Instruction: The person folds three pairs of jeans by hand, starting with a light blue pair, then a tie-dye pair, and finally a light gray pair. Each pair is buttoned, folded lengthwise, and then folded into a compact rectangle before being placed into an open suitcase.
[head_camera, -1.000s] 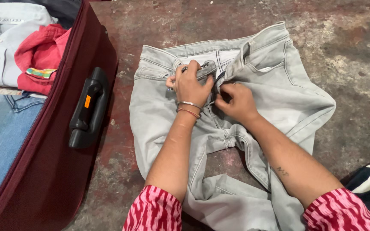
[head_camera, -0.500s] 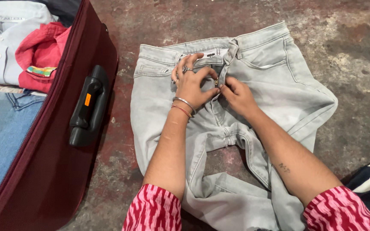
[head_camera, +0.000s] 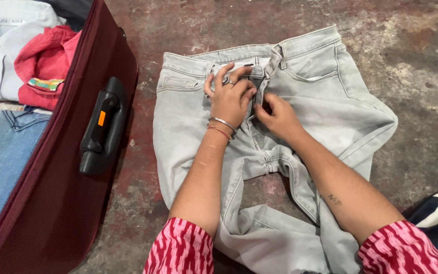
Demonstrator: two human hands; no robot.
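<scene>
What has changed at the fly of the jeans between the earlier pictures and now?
The left hand let go of the lifted waistband flap and now presses flat on the light grey denim jeans. The right hand stays pinching at the fly. The maroon fabric suitcase is unchanged.

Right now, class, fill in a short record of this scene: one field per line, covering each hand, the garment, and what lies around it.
Left hand: left hand pressed on the fly of the grey jeans, fingers spread, just below the waistband
Right hand: right hand pinching the fly beside the left hand
Jeans: laid flat, front up, on the floor, legs bunched toward the person
Suitcase: maroon suitcase open to the left, black handle facing the jeans
Inside suitcase: pale blue shirt, red garment, blue denim
</scene>
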